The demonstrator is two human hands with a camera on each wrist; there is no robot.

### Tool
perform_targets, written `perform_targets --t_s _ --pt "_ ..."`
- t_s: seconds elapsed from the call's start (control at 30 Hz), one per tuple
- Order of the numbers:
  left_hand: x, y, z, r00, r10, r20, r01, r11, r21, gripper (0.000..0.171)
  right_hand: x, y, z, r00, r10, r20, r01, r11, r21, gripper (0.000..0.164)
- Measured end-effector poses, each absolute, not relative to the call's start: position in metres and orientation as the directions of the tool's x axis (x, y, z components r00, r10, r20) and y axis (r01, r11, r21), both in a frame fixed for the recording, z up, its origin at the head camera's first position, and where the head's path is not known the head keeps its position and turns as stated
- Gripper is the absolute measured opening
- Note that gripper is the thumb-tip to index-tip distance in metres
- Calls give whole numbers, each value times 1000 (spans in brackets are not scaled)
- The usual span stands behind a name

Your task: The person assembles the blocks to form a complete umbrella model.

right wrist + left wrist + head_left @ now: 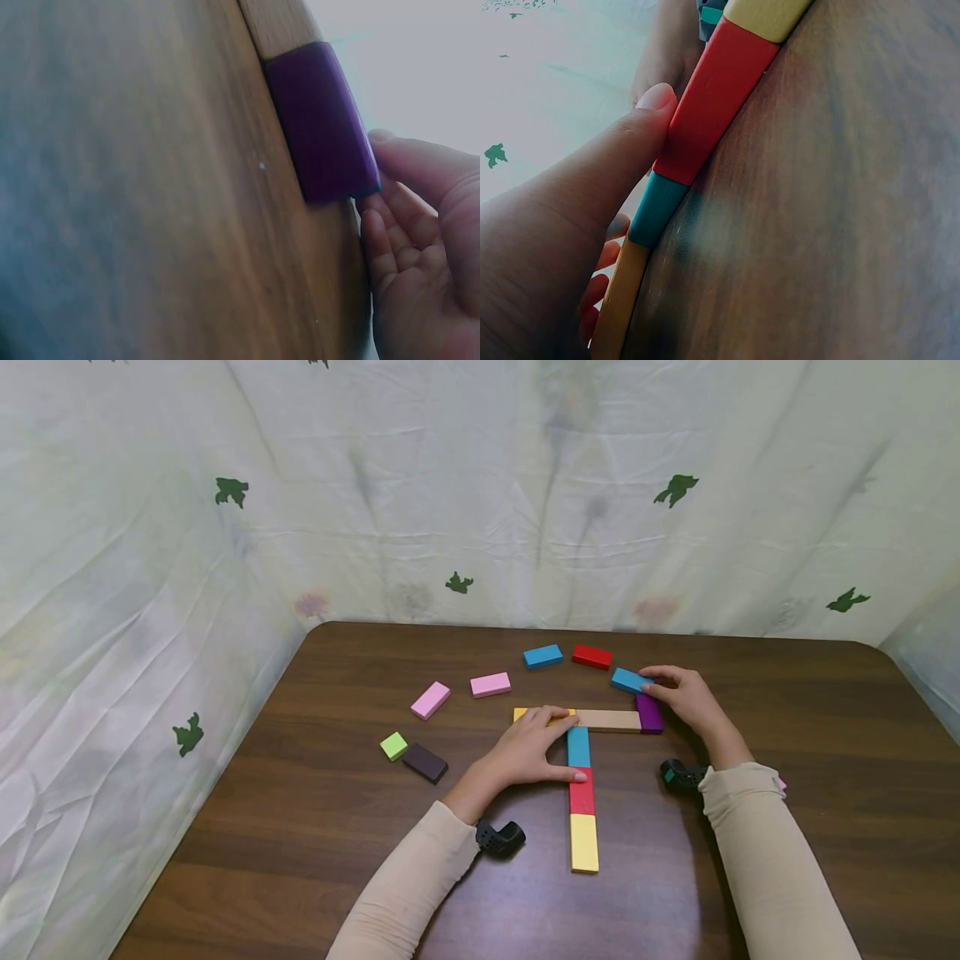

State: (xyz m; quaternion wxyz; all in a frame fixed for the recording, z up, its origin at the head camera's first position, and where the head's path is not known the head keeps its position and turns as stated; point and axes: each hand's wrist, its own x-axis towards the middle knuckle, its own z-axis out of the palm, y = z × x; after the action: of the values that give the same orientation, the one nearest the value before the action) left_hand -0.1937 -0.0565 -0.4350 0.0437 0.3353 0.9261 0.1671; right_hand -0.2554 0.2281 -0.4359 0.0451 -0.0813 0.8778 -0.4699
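Note:
My right hand (686, 697) pinches the right end of a blue block (628, 680) between thumb and fingers, just behind a purple block (649, 715). That purple block (322, 124) meets a plain wooden block (609, 721), which continues a row leftward to a yellow block (521, 714). From this row a column runs toward me: a blue block (578, 746), a red block (581, 797) and a pale yellow block (584, 843). My left hand (528, 750) rests over the corner, fingers spread. Its thumb (656, 97) touches the red block's side, and its fingertips partly cover the yellow block.
Behind the row lie another blue block (543, 657) and another red block (592, 656). Pink blocks (490, 685), a lime green block (393, 745) and a dark block (425, 763) lie to the left. A cloth curtain (495, 527) hangs beyond the brown table (300, 827).

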Motion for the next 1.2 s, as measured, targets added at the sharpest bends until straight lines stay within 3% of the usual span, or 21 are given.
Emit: perform_targets --t_s 0.2,0.53,1.2 --pt "-194 -57 -435 -770 637 33 608 718 338 90 -255 228 -434 -981 -191 14 -118 546 -830 40" --pt "-194 -57 -435 -772 635 33 606 719 339 90 -259 215 -424 -974 -215 67 -174 532 -829 63" --pt "-195 -57 -435 -771 636 34 607 718 340 88 -279 179 -421 -977 -208 39 -161 610 -776 66"
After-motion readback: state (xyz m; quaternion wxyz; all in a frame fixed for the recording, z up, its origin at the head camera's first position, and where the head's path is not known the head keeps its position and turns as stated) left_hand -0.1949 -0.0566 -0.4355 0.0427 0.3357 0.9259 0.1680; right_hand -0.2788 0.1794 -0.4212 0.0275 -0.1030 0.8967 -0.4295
